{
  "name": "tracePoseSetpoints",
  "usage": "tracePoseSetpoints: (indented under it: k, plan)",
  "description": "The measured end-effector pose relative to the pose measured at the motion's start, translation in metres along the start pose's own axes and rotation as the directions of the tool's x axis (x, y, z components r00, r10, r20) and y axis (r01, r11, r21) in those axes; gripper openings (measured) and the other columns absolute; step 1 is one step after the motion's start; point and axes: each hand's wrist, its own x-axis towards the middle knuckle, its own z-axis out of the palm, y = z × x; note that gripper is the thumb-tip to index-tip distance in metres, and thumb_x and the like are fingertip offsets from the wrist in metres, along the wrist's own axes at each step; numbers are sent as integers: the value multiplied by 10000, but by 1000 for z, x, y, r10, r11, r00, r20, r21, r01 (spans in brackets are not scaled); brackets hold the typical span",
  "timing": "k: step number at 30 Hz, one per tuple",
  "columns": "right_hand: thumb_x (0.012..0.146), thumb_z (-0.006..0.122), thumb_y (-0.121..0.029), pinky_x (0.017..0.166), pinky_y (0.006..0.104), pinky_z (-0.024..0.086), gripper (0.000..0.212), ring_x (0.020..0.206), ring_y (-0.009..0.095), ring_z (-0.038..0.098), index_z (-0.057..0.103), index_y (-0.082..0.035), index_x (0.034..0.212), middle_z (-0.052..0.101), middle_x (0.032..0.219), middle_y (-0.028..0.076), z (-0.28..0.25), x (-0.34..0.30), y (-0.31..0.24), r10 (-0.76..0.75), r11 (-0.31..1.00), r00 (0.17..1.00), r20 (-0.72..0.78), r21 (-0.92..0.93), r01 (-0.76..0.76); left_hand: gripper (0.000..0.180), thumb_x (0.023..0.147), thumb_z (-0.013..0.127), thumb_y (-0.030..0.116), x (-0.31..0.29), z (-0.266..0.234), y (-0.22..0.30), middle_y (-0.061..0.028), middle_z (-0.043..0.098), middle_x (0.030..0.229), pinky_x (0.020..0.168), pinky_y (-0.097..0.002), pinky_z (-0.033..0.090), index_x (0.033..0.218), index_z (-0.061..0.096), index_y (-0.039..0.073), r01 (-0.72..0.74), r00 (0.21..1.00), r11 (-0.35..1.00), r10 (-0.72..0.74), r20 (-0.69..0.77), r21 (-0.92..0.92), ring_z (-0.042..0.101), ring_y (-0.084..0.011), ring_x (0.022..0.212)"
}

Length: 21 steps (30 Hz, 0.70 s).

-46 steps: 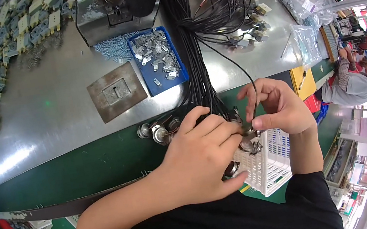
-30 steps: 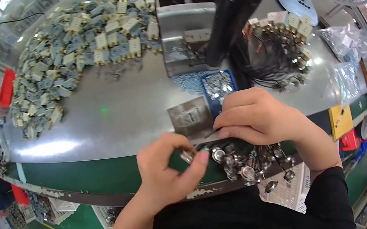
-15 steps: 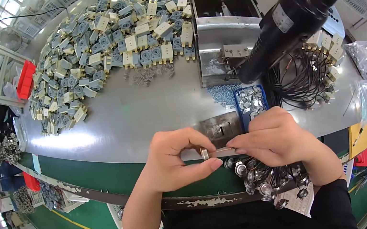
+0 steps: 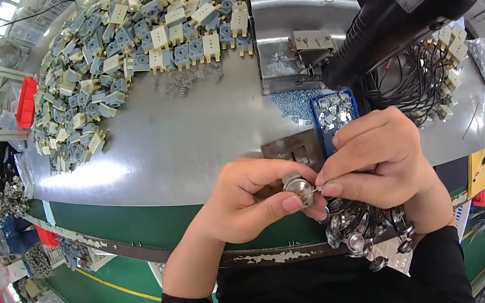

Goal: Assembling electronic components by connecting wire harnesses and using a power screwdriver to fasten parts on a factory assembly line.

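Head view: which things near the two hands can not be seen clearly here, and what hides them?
- Small round metal part, head view: pinched between left hand and right hand; fingers cover its sides.
- Thin wire at the right fingertips: too small to tell its end.
- Bunch of metal parts: upper portion hidden under the right hand.
- Blue tray: contents too small; right hand covers its near end.

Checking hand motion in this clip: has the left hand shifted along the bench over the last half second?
No. The left hand still pinches the round metal part at the green bench edge, just below the square metal plate, as before.
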Motion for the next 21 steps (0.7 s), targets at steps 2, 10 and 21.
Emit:
tracePoseSetpoints:
  k: [2,10,21]
  plan:
    - [769,865,-73,425,295,349,133,462,168,527,812,-11,873,627,612,84,-5,4,-4,7,1000,1000,16,4,-7,289,1047,649,25,2,1,0,-195,758,1087,928,-398,644,1295,637,-123,12,1000,996,-10,18,-85,781,-285,996]
    - [732,855,-87,452,338,379,198,470,225,536,660,-95,697,527,573,37,3,-3,-26,-48,957,998,44,-285,58,386,931,777,62,8,17,32,-140,768,965,737,-365,589,1295,679,-23,71,997,763,-57,-42,642,775,-220,853]
    - [787,943,-219,476,286,252,355,502,71,428,640,-66,683,561,603,-7,-4,-2,-1,308,902,913,266,225,-370,211,799,891,82,6,35,32,-99,797,866,662,-298,590,979,796,26,-98,993,577,108,42,811,787,-237,749]
